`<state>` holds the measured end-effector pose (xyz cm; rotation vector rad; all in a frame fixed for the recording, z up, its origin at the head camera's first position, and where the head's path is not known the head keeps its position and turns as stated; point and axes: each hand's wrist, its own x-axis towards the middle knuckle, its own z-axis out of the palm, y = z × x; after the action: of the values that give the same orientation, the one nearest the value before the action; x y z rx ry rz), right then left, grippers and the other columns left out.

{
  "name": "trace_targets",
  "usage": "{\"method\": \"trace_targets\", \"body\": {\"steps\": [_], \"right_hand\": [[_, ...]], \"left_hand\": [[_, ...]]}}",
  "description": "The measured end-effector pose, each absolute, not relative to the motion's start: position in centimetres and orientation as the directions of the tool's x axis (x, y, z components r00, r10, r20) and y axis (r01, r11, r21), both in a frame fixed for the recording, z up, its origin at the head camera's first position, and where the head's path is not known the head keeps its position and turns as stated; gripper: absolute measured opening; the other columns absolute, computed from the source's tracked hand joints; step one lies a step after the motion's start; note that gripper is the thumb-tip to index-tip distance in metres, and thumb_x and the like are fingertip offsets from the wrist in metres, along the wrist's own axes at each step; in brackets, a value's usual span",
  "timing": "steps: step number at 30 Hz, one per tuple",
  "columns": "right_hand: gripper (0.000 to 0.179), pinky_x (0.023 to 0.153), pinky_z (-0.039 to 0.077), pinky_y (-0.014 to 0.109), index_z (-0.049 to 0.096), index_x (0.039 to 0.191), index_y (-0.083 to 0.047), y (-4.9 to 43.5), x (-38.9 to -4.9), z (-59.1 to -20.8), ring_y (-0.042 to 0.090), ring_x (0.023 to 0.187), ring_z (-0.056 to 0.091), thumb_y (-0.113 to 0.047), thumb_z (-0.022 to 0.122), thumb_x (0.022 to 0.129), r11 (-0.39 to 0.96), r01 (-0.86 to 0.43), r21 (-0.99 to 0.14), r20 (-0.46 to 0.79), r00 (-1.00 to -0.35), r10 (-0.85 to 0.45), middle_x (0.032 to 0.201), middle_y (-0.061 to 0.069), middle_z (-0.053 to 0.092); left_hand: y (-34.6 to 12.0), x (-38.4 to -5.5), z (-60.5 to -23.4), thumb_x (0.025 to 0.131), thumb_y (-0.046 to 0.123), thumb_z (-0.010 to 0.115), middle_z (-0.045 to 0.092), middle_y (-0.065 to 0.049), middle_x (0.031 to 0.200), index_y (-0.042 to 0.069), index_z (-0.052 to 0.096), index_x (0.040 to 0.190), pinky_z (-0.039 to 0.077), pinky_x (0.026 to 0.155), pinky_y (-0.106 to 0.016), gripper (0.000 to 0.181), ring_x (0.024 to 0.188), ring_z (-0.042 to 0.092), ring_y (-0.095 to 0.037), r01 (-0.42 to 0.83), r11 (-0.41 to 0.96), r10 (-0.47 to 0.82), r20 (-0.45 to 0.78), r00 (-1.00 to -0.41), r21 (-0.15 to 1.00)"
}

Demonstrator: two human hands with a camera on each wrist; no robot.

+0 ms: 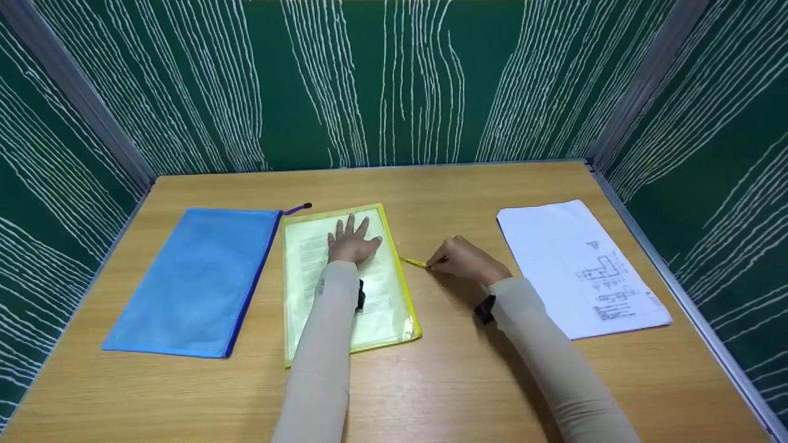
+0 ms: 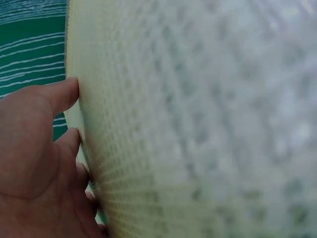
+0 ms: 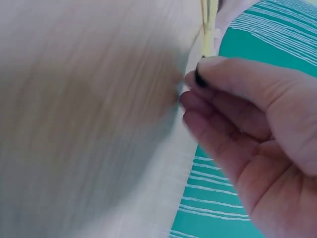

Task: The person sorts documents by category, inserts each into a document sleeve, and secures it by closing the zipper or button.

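Observation:
A clear yellow-edged zip pouch (image 1: 381, 307) lies in the middle of the table, with printed sheets showing through it. My left hand (image 1: 353, 246) rests on its upper part, fingers spread; the left wrist view shows those fingers (image 2: 64, 96) against the mesh-textured cover. Off the pouch's right edge runs a thin yellow zip pull (image 1: 414, 262). My right hand (image 1: 465, 258) pinches its far end between thumb and fingertips, and in the right wrist view a small black tip (image 3: 200, 77) pokes out at the thumb.
To the left lies a blue zip pouch (image 1: 191, 283) with a purple zip edge and tail. White sheets with a line drawing (image 1: 554, 246) lie at the right on the wooden table (image 1: 431, 394). Green white-streaked panels (image 1: 394, 80) enclose the back and sides.

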<state>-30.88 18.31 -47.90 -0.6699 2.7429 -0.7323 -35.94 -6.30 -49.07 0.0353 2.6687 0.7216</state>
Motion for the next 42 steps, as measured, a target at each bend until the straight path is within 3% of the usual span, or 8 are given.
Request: {"method": "trace_targets", "body": {"steps": [27,35,42], "right_hand": [[0.017,0.068,0.057,0.024,0.077,0.1,-0.01,20.4,-28.5,-46.7,0.012,0.085,0.07,-0.006,0.071,0.085,0.722,-0.414,-0.554,-0.174,-0.79,-0.587,0.099,0.008,0.074],[0.015,0.068,0.056,0.022,0.078,0.098,-0.008,21.4,-27.9,-46.4,0.011,0.083,0.07,-0.005,0.07,0.085,0.682,-0.476,-0.555,-0.176,-0.734,-0.656,0.095,0.008,0.075],[0.015,0.069,0.055,0.021,0.078,0.097,-0.01,22.8,-27.3,-46.3,0.006,0.081,0.068,-0.007,0.071,0.084,0.696,-0.432,-0.574,-0.246,-0.719,-0.65,0.095,0.005,0.075]], "left_hand": [[-6.7,-36.7,-48.9,0.096,0.053,0.043,-0.009,-0.003,0.163,0.027,0.014,0.155,-0.008,0.119,-0.052,0.071,0.148,-0.014,-0.03,-0.055,0.866,0.142,-0.349,-0.926,0.498],[-6.8,-36.8,-48.9,0.096,0.053,0.043,-0.01,-0.004,0.163,0.027,0.012,0.155,-0.008,0.119,-0.051,0.072,0.148,-0.016,-0.031,-0.052,0.866,0.151,-0.359,-0.921,0.498],[-7.4,-37.1,-48.9,0.097,0.053,0.041,-0.011,-0.007,0.162,0.025,0.011,0.156,-0.007,0.119,-0.052,0.072,0.148,-0.015,-0.033,-0.036,0.878,0.149,-0.344,-0.927,0.477]]}}
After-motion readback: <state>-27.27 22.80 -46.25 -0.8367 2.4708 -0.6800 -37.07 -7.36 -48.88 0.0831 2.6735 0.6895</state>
